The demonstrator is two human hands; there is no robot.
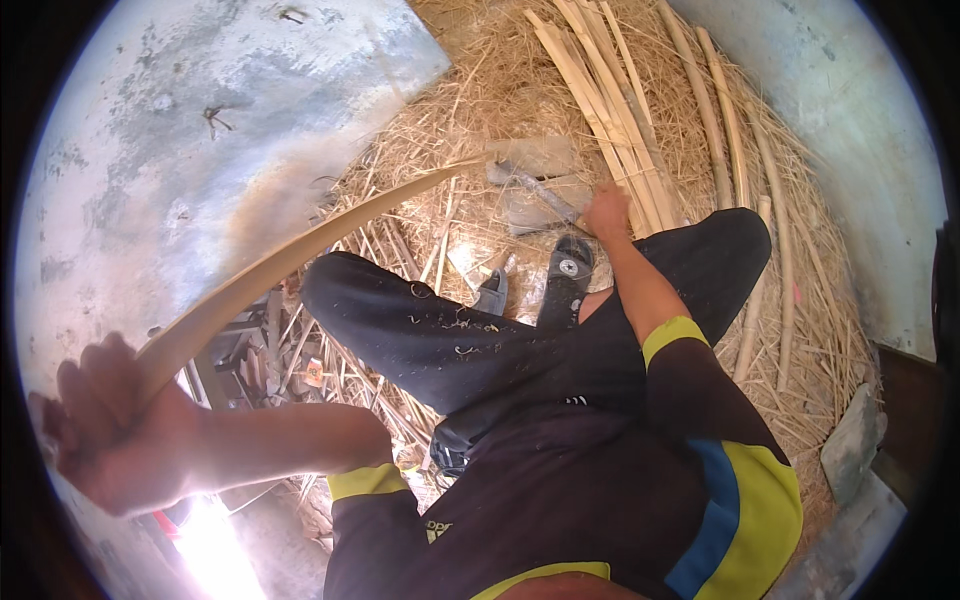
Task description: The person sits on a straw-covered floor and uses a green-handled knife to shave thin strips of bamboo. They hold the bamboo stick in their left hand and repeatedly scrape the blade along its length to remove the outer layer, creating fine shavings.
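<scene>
At the far left, my left hand [130,430] is closed round the near end of a long, flat bamboo strip [300,245]. The strip curves away over the shavings, and its far end comes close to the tip of a knife blade [540,190]. My right hand [606,210], beyond my knees, is closed on the knife's handle, which the fingers mostly hide. Under the blade lies a grey block [535,213], with a second flat piece [548,155] just beyond it. Whether blade and strip touch, I cannot tell.
Split bamboo strips [600,90] lie in a bundle beyond my right hand, with long round poles [715,120] to their right. Loose shavings [440,120] cover the floor. Pale walls [230,110] stand left and right. Sandals [568,270] are between my knees. A bright light glares at lower left.
</scene>
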